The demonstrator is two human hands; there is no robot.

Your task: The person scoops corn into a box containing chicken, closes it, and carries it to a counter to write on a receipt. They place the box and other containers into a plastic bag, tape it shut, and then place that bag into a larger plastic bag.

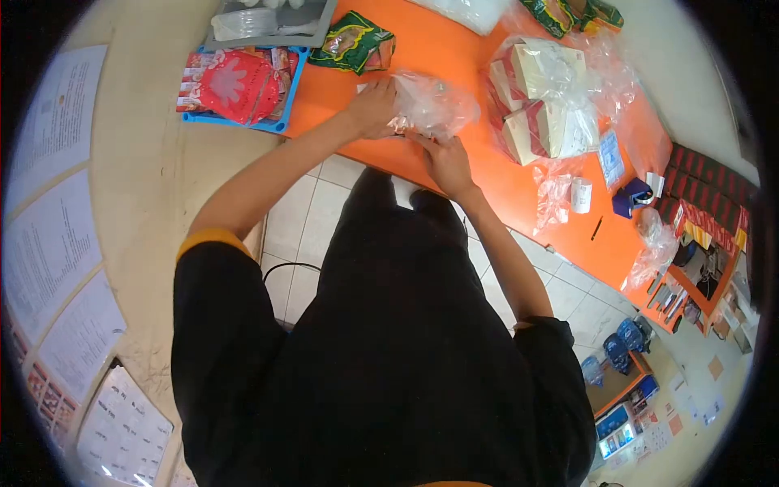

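A crumpled clear plastic bag (442, 104) lies near the front edge of the orange table, with something small and brownish showing at its near side. My left hand (373, 109) is closed on the bag's left side, knuckles up. From the front edge, my right hand (446, 165) reaches in with its fingers pinching the bag's near edge. Just beyond my left hand rests a green and yellow food packet (350, 42).
On the left, a blue tray (276, 126) holds red packets (235, 85), below a grey bin (324, 16) of plastic cutlery. White and red boxes (552, 73) in clear plastic stand to the right. Further right are a paper roll (581, 196), a blue tape dispenser (631, 200) and a pen (597, 228).
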